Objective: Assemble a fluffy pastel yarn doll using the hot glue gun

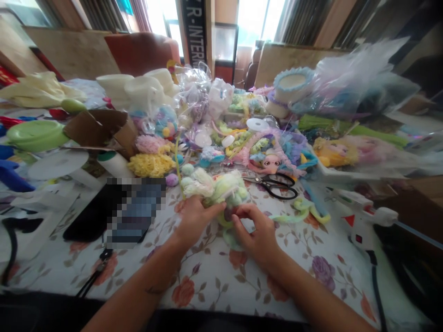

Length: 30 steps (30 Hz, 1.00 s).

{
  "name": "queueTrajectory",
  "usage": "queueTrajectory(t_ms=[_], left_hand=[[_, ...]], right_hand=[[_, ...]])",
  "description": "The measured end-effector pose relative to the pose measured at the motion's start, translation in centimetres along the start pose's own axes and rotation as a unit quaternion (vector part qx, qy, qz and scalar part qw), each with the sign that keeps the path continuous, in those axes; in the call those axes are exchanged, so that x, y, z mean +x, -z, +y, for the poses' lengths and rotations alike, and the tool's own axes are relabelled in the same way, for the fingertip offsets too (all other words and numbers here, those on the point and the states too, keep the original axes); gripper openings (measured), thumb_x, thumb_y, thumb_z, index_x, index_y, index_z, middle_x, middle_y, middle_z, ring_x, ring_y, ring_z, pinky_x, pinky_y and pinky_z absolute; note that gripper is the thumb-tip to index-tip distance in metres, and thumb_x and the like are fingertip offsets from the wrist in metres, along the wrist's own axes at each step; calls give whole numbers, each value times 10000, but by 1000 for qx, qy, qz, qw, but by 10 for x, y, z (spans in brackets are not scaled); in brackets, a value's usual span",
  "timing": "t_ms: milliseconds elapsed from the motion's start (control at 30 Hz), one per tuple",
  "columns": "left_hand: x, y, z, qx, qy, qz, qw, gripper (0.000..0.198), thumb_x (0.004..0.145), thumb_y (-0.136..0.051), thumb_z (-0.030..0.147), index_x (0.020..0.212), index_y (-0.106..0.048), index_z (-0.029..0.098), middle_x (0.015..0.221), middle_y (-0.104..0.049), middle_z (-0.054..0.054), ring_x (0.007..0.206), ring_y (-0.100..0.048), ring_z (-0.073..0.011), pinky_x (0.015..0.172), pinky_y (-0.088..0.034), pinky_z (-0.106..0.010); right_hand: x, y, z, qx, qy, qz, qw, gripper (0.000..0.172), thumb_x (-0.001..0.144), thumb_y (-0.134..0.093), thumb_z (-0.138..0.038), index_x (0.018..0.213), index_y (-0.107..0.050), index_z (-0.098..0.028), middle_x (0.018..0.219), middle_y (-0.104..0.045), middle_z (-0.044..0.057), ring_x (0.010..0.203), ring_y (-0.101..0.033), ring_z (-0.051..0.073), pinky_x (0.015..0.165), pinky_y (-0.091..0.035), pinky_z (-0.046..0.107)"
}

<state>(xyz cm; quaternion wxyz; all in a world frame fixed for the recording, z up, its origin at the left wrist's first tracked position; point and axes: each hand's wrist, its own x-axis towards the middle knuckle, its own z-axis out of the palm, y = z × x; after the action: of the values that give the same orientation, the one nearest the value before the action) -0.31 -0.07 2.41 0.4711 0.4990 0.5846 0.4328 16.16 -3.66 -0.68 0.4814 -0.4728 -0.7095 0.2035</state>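
A fluffy pastel bundle of green, white and yellow chenille stems (216,189) lies on the flowered tablecloth (207,272) in front of me. My left hand (194,217) is closed around its lower left side. My right hand (256,230) pinches a green stem at the bundle's lower right, fingers pressed together. A loose green and yellow stem (301,213) trails off to the right on the cloth.
Black-handled scissors (275,184) lie just behind the bundle. A white glue gun (363,219) rests at right, a dark phone (114,214) at left. Doll heads (272,161), pompoms, yarn (150,164), a cardboard box (100,129) and plastic bags crowd the back of the table.
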Motion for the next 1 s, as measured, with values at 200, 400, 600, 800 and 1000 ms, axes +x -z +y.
queueTrajectory(t_ms=[200,400,600,800,1000], left_hand=[[-3,-5,-6,-55,-18,-7,998,135,695,-799,283,765,-769,171,760,-768,-18,755,-712,-209,698,-561,-288],[-5,-10,-12,-53,-24,-2,998,152,691,-809,278,784,-777,163,762,-768,-21,746,-709,-200,681,-560,-273],[-7,-14,-9,-73,-25,5,997,134,637,-822,227,729,-757,154,673,-726,-4,663,-680,-182,625,-553,-262],[-5,-14,-15,-105,-42,-23,993,131,659,-811,239,732,-739,157,657,-703,10,645,-661,-162,602,-540,-245],[-6,-13,-13,-160,-54,-69,983,81,724,-749,258,753,-746,182,728,-719,-12,709,-669,-183,664,-569,-280]], right_hand=[[0,-5,4,22,-96,-31,995,189,863,-618,-299,821,-441,-247,773,-595,-7,738,-611,180,715,-501,342],[3,-7,6,99,-139,-60,984,262,795,-679,-298,843,-426,-250,819,-556,-15,766,-542,171,711,-467,330],[8,-18,11,234,-186,-57,953,343,773,-721,-301,822,-384,-262,747,-533,-51,696,-540,145,647,-464,298],[11,-17,8,345,-228,-54,909,402,741,-748,-355,808,-362,-264,732,-555,-58,626,-538,125,573,-449,266],[11,-1,-7,339,-230,-60,910,278,719,-716,-245,815,-455,-239,742,-548,-52,647,-517,110,583,-432,249]])
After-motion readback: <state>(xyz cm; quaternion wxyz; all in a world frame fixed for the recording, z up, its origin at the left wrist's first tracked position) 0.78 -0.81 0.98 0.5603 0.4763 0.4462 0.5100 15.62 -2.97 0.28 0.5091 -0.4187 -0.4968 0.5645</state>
